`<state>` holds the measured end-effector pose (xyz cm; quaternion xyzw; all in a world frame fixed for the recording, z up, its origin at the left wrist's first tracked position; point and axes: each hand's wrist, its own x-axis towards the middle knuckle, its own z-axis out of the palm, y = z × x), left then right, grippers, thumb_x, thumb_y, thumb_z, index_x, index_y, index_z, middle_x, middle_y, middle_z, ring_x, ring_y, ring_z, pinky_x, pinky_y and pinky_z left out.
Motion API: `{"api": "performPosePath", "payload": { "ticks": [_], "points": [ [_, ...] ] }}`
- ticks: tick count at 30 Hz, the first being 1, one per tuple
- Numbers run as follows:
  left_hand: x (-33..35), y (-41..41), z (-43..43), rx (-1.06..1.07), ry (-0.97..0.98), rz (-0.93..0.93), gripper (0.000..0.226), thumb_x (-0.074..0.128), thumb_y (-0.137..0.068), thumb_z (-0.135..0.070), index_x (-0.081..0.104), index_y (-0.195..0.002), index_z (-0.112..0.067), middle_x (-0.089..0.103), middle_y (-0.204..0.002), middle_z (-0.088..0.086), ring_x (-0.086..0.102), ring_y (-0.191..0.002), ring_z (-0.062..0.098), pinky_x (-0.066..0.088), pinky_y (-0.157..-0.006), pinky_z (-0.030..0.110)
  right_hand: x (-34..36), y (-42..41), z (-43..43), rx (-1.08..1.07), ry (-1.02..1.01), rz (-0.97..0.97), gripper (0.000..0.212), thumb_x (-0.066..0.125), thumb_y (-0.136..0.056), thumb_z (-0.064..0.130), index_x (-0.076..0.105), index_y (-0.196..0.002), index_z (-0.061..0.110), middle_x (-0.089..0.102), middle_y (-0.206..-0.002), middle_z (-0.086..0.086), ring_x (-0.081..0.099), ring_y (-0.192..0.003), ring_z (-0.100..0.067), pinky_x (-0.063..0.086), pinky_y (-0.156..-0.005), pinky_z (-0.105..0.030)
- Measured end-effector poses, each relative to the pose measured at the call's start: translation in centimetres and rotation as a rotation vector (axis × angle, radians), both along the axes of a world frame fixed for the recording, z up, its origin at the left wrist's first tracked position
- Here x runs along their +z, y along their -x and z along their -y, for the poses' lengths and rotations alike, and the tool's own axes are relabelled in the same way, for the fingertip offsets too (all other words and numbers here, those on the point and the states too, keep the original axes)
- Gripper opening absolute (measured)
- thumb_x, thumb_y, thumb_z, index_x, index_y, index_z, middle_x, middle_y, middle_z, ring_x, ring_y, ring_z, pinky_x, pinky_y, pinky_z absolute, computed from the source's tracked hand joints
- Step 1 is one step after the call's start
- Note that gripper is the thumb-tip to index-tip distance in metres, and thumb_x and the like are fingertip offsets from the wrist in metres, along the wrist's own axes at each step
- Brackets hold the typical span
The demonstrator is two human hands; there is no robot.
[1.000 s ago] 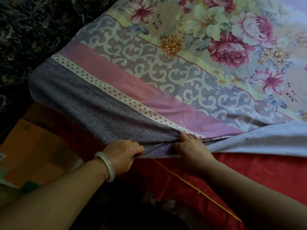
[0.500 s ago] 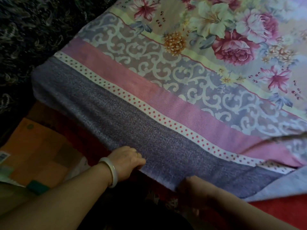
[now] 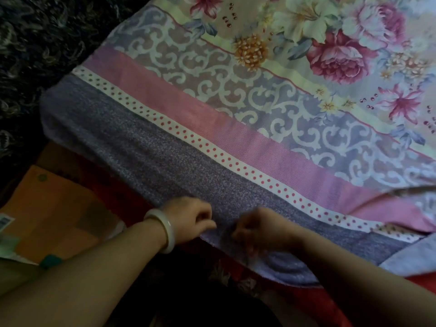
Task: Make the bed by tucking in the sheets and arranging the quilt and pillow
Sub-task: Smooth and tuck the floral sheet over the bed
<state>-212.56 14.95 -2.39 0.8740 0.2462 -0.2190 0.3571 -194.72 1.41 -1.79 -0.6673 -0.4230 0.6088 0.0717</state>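
Observation:
A floral sheet (image 3: 259, 109) with a purple border, a dotted white stripe and a pink band covers the bed and hangs over its near edge. My left hand (image 3: 188, 220), with a pale bangle on the wrist, grips the purple border at the bed's edge. Just to its right, my right hand (image 3: 257, 230) pinches the same purple hem, which bunches below it. The two hands are almost touching. No quilt or pillow is in view.
Red fabric (image 3: 330, 303) lies under the sheet along the near edge. An orange box (image 3: 52, 213) sits at the lower left. A dark patterned surface (image 3: 35, 43) fills the upper left beyond the bed's corner.
The purple border has been pulled down over the red fabric. My right hand swung down and then back left beside my left hand, both holding the hem.

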Motion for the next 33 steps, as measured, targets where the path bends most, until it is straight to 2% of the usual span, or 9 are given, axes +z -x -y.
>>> {"api": "performPosePath", "payload": {
  "ticks": [4,6,8,11,16,19,22,26,33],
  "points": [
    [-0.5,-1.0,-4.1,0.245,-0.332,0.301,0.023,0.073,-0.077,-0.029,0.061,-0.093,-0.017,0.056,-0.095,0.006,0.054,-0.09,0.027,0.048,-0.079,0.04,0.0,-1.4,-6.0,-0.105,-0.342,0.222,0.011,0.064,-0.091,0.028,0.065,-0.08,0.023,0.061,-0.078,0.008,0.056,-0.067,-0.004,0.045,-0.066,-0.026],
    [-0.7,-0.7,-5.7,0.359,-0.353,0.193,0.035,0.077,-0.073,-0.036,0.054,-0.093,-0.019,0.05,-0.098,0.003,0.05,-0.093,0.025,0.046,-0.082,0.04,-1.2,-1.3,-7.9,-0.188,-0.594,0.452,0.009,0.064,-0.089,0.03,0.067,-0.093,0.022,0.057,-0.097,0.001,0.055,-0.086,-0.015,0.044,-0.075,-0.029],
    [-1.3,0.4,-6.0,0.418,-0.304,0.075,0.042,0.078,-0.069,-0.045,0.047,-0.084,-0.022,0.045,-0.09,-0.002,0.048,-0.09,0.023,0.044,-0.08,0.04,-3.5,0.1,-7.5,-0.136,-0.704,0.649,0.034,0.063,-0.087,0.037,0.064,-0.117,0.02,0.054,-0.122,-0.011,0.051,-0.112,-0.031,0.044,-0.094,-0.04],
    [-1.6,2.5,-4.2,0.295,-0.339,0.019,0.049,0.079,-0.065,-0.049,0.04,-0.081,-0.024,0.043,-0.084,-0.006,0.045,-0.083,0.018,0.036,-0.071,0.033,-5.9,3.9,-2.7,0.081,-0.728,0.697,0.061,0.052,-0.089,0.044,0.039,-0.146,0.024,0.027,-0.155,-0.02,0.021,-0.144,-0.038,0.021,-0.116,-0.05],
    [-1.5,6.3,-1.7,0.076,-0.274,-0.274,0.042,0.062,-0.077,-0.058,0.033,-0.071,-0.028,0.049,-0.084,-0.008,0.056,-0.094,0.018,0.04,-0.076,0.031,-6.2,5.2,4.1,0.563,-0.878,0.58,0.057,0.046,-0.091,0.04,0.038,-0.146,0.028,0.024,-0.159,-0.005,0.019,-0.147,-0.027,0.007,-0.119,-0.044],
    [-0.5,5.2,-1.7,0.036,-0.312,0.141,0.042,0.05,-0.077,-0.058,0.036,-0.055,-0.024,0.041,-0.058,-0.008,0.056,-0.059,0.018,0.042,-0.052,0.028,-5.0,3.9,3.8,0.423,-0.928,0.416,0.053,0.048,-0.097,0.035,0.036,-0.147,0.023,0.029,-0.157,-0.002,0.025,-0.146,-0.02,0.016,-0.119,-0.04],
    [-0.1,2.7,-4.1,0.115,-0.395,0.377,0.036,0.052,-0.082,-0.042,0.043,-0.056,-0.019,0.043,-0.057,-0.003,0.048,-0.055,0.02,0.039,-0.051,0.03,-4.1,1.9,0.2,0.145,-0.932,0.523,0.053,0.05,-0.097,0.032,0.036,-0.146,0.021,0.03,-0.156,-0.005,0.028,-0.144,-0.022,0.021,-0.118,-0.04],
    [-1.1,0.5,-7.3,0.212,-0.496,0.216,0.037,0.041,-0.083,-0.046,0.038,-0.056,-0.02,0.041,-0.055,-0.001,0.046,-0.054,0.026,0.039,-0.05,0.032,-5.4,-0.5,-2.5,-0.152,-0.646,0.773,0.054,0.046,-0.096,0.038,0.04,-0.146,0.019,0.028,-0.156,-0.011,0.024,-0.145,-0.028,0.022,-0.117,-0.047],
    [-1.2,-3.6,2.5,-0.41,-0.343,0.102,0.044,0.037,-0.072,-0.047,0.067,-0.062,-0.017,0.065,-0.061,-0.001,0.063,-0.056,0.019,0.048,-0.054,0.022,-5.9,3.9,4.7,0.051,-0.768,0.565,0.062,0.054,-0.093,0.046,0.04,-0.145,0.016,0.03,-0.156,-0.008,0.022,-0.146,-0.025,0.018,-0.118,-0.04]
  ]
}}
